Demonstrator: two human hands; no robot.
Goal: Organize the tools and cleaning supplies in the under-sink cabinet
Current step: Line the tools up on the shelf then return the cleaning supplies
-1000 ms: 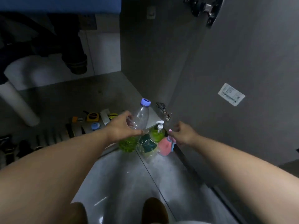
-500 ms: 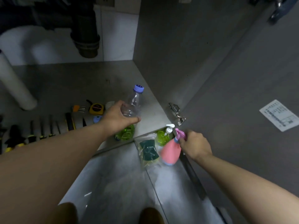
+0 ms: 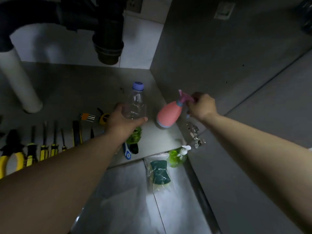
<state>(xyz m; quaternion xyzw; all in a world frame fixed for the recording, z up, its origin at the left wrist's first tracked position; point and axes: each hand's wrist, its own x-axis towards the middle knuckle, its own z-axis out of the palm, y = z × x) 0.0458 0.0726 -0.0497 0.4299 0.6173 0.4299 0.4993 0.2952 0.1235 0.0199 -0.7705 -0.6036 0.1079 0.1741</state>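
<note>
Grips with the left hand (image 3: 124, 122) a clear bottle (image 3: 135, 105), purple-capped, upright, green liquid low in it, over the cabinet floor (image 3: 84, 85); cannot tell whether its base touches down; clutches with the right hand (image 3: 201, 105) the trigger head of a pink spray bottle (image 3: 168, 115), tilted, base toward 7 o'clock, just at 3 o'clock of the clear bottle, apart from it; at 9 o'clock, a row of screwdrivers (image 3: 44, 142); at 5 o'clock, outside the cabinet edge, a green pump bottle (image 3: 177, 157) beside a bagged sponge (image 3: 159, 173).
</note>
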